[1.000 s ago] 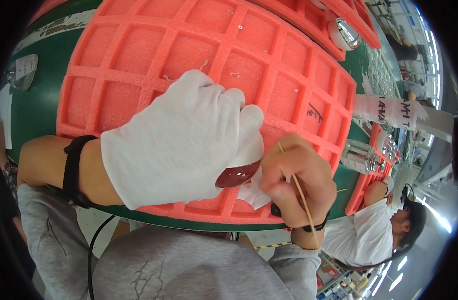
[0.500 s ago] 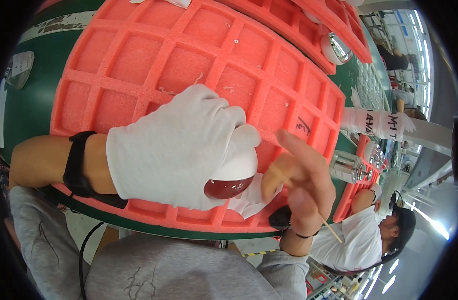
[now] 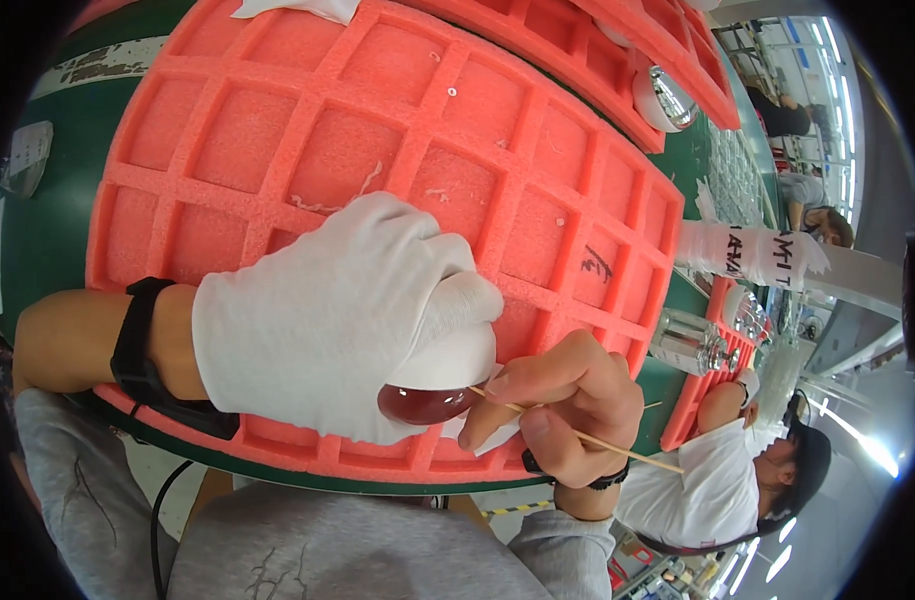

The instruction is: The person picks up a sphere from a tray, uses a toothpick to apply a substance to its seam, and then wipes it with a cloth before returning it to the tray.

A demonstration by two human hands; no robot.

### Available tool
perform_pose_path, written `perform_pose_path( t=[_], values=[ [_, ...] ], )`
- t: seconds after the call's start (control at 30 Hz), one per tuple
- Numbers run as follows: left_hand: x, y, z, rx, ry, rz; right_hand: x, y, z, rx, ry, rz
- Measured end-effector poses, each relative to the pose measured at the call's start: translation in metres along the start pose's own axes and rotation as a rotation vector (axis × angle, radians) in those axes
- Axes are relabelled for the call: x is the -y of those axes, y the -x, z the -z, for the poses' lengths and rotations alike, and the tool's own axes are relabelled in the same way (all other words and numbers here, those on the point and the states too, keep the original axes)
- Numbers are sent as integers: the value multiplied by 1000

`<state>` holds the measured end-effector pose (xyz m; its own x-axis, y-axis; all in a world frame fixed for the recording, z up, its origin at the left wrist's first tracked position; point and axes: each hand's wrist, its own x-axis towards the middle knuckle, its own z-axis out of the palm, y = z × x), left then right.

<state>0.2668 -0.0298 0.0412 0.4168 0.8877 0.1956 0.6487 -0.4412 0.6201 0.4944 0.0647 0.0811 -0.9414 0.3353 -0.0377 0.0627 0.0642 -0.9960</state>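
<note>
My left hand (image 3: pixel 322 320), in a white glove, is closed around a rounded piece with a glossy dark red face (image 3: pixel 424 405); the fingers hide most of it. Bare and close on its right, my right hand (image 3: pixel 567 405) pinches a thin wooden stick (image 3: pixel 625 451) between thumb and fingers. The stick's tip meets the right edge of the red face. Another thin stick end (image 3: pixel 652 405) pokes out beyond the right hand. White paper or cloth (image 3: pixel 485 441) shows below the fingers. Both hands are over a pink foam tray (image 3: pixel 262 190) with square pockets.
More pink foam trays (image 3: pixel 547 45) stand at the far right, with a silver-faced round piece (image 3: pixel 665 98) beside them. A clear glass part (image 3: pixel 689 342) lies right of the tray on the green table (image 3: pixel 52 225). A wrapped post (image 3: pixel 742 250) and a seated co-worker (image 3: pixel 702 480) are at right.
My right hand has lowered and come left, bringing the stick's tip to the red face. My left hand and the piece sit slightly lower and further left in view.
</note>
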Motion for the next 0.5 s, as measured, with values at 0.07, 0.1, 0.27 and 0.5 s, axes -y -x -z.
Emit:
perform_pose_path(
  t=[0.07,0.1,0.27,0.5],
  values=[
    [0,1,0,18,-7,-17,1,-1,-1,14,48,32],
    [-1,1,0,22,-3,-16,0,-2,-1,12,44,30],
    [-2,2,-2,-72,60,3,-6,-9,-3,43,62,131],
    [-4,3,-4,-29,68,52,-9,-15,-6,59,245,269]
  ],
)
